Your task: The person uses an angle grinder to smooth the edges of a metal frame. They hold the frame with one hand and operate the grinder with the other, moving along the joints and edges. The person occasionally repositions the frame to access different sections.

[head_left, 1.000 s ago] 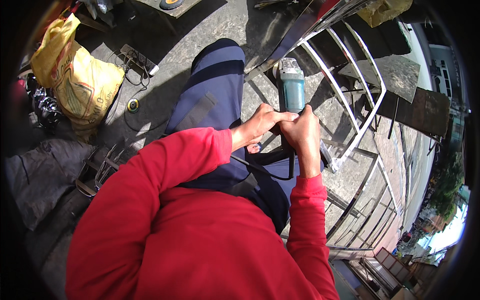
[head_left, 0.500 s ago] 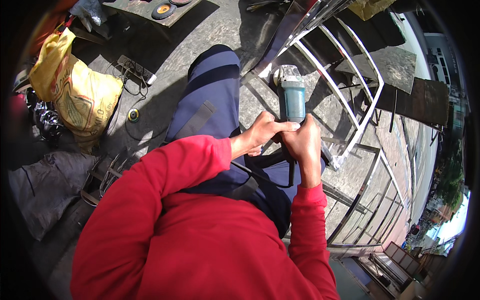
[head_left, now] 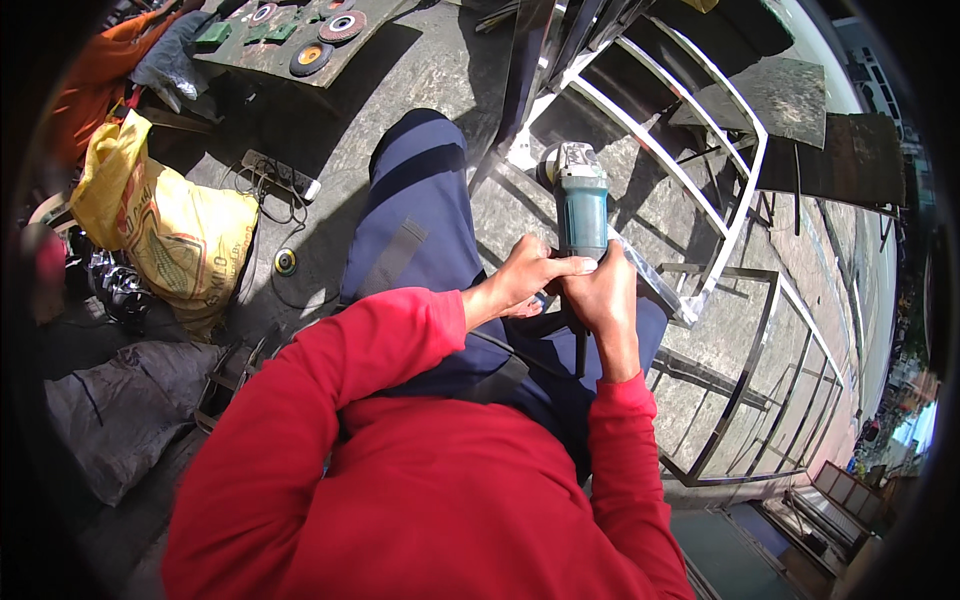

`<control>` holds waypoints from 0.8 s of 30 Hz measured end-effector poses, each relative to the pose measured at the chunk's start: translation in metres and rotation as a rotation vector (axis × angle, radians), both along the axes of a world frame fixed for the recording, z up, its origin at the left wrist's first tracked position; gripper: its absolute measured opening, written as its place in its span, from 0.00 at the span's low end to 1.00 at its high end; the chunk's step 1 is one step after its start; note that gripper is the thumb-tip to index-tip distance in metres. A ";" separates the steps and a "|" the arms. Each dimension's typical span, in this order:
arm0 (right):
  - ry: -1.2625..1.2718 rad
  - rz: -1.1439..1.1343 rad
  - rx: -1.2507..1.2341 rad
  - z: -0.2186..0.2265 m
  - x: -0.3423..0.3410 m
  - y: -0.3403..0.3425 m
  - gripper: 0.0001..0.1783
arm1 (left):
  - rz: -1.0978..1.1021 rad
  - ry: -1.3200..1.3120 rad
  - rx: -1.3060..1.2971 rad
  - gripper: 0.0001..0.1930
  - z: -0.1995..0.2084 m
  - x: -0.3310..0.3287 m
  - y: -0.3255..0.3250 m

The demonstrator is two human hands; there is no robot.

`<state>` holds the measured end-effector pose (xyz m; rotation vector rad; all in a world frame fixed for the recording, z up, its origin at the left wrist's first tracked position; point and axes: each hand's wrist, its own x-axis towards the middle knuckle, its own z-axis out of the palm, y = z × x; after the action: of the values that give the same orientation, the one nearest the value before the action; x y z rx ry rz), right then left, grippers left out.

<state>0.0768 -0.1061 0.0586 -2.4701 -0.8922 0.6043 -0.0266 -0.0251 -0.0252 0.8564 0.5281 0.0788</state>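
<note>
A teal angle grinder (head_left: 582,215) with a grey metal head points away from me, its head close to a bright metal frame (head_left: 640,128). My right hand (head_left: 604,292) is wrapped round the rear of its body. From the left, my left hand (head_left: 522,278) is closed, its thumb lying across the grinder's back end against the right hand; its curled fingers are partly hidden. A dark cord hangs below the right hand. The disc at the grinder's head cannot be made out clearly.
A low table (head_left: 375,22) at the far left bears several grinding discs. Left of my legs are a yellow sack (head_left: 190,235), a power strip (head_left: 282,176), a loose disc (head_left: 286,262) and a grey sack (head_left: 130,405). Another metal frame (head_left: 765,370) lies at right.
My view has shifted, so more of the disc table shows and the surroundings sit lower. Both hands keep their hold on the grinder, which is almost where it was.
</note>
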 end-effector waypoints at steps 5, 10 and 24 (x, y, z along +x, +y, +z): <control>0.125 -0.126 0.213 0.011 -0.002 -0.018 0.29 | -0.026 0.016 0.186 0.17 0.024 0.000 -0.003; 0.229 -0.192 0.394 0.030 0.013 -0.036 0.25 | 0.061 -0.092 0.123 0.17 0.059 0.003 -0.016; 0.290 -0.248 0.639 0.042 0.015 -0.059 0.24 | -0.099 -0.221 -0.710 0.28 0.032 -0.009 -0.077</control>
<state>0.0923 -0.1655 0.1003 -1.8202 -0.5411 0.4786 -0.0361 -0.1025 0.0071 0.1736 0.2699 -0.1015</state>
